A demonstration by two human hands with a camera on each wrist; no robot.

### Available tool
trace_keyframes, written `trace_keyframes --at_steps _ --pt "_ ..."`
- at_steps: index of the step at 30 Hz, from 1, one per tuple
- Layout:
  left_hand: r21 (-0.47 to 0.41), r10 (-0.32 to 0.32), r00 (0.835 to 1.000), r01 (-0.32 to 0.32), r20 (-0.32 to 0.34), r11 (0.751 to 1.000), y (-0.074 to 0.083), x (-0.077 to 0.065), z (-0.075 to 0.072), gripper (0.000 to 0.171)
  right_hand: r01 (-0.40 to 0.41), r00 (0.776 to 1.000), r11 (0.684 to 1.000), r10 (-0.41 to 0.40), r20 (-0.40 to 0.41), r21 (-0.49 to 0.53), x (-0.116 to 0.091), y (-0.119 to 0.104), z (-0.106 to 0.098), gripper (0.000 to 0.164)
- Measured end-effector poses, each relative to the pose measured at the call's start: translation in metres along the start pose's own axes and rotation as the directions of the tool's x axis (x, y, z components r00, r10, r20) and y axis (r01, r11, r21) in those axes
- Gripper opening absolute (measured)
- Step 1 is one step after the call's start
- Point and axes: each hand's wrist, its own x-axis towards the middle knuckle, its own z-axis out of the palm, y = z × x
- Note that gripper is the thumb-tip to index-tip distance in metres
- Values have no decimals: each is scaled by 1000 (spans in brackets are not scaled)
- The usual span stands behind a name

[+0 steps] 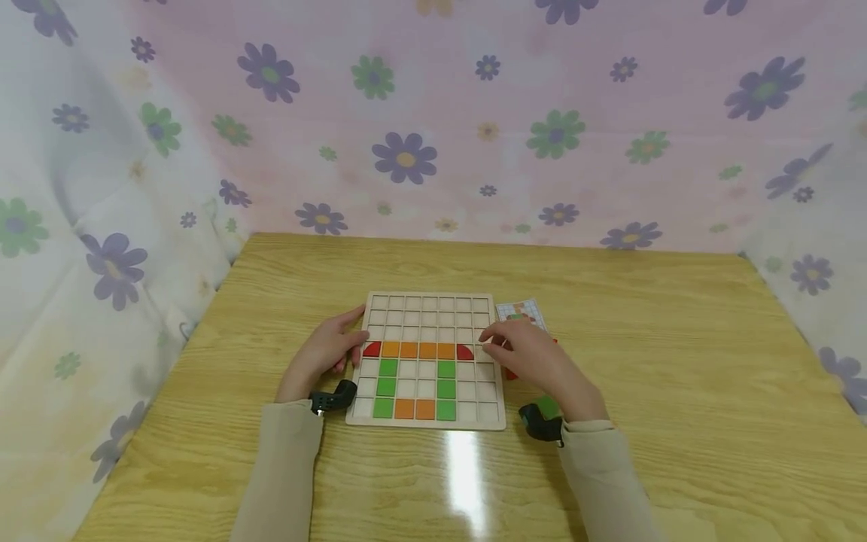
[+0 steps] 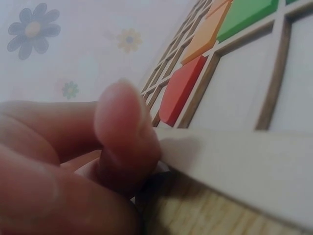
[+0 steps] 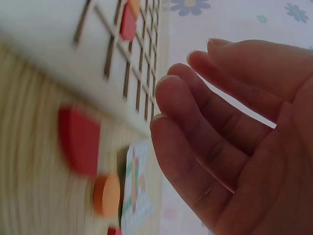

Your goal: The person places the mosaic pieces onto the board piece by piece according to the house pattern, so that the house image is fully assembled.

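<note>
A wooden grid board (image 1: 425, 426) lies on the table with red, orange and green tiles in some of its squares. At its left edge, my left hand (image 1: 323, 348) touches the rim with its fingertips; the left wrist view shows them close to a red rounded tile (image 2: 182, 90). My right hand (image 1: 535, 357) hovers over the board's right edge, fingers loosely bent, thumb apart from them in the right wrist view, nothing between them. In the head view its fingertips are just right of another red rounded tile (image 1: 464, 352).
Right of the board lies a printed pattern card (image 1: 531, 309), partly behind my right hand. Near it are a loose red piece (image 3: 80, 142) and an orange round piece (image 3: 106, 195). A green piece (image 1: 547, 406) lies by my right wrist. Flowered cloth (image 1: 406, 188) hangs behind the table.
</note>
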Motion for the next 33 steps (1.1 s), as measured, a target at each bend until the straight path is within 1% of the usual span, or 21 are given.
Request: trace_keyframes --at_steps 3,6,8,12,14,17,24,30,33 --pt "5 4 1000 -4 6 1000 1 -2 -2 55 -18 1000 998 18 7 -55 -10 3 -2 18" --pt "0 3 1000 -3 20 1000 0 -3 0 55 -30 999 994 31 12 -108 -23 9 0 16" --pt "-2 3 1000 -3 17 1000 0 -3 0 54 -30 1000 992 30 3 -121 -31 11 0 14" --pt "-9 9 1000 -9 3 1000 -1 -1 -1 55 -25 1000 993 23 -20 -117 -42 17 -3 14" --pt "-6 15 1000 -15 -2 1000 -1 0 -1 55 -27 1000 993 25 -18 -114 -45 20 -5 15" --pt "-8 9 1000 -9 -8 1000 -2 1 -2 55 -27 1000 992 26 -6 -124 -51 26 -8 17" --pt "11 16 1000 -16 -3 1000 -1 2 -1 55 -56 998 996 59 36 -75 -68 42 -16 22" --pt "2 5 1000 -5 -7 1000 -2 0 -3 55 -82 993 992 89 80 -92 -77 54 -23 27" --pt "-1 10 1000 -10 2 1000 -2 0 -3 56 -105 991 991 112 78 -88 -82 58 -27 27"
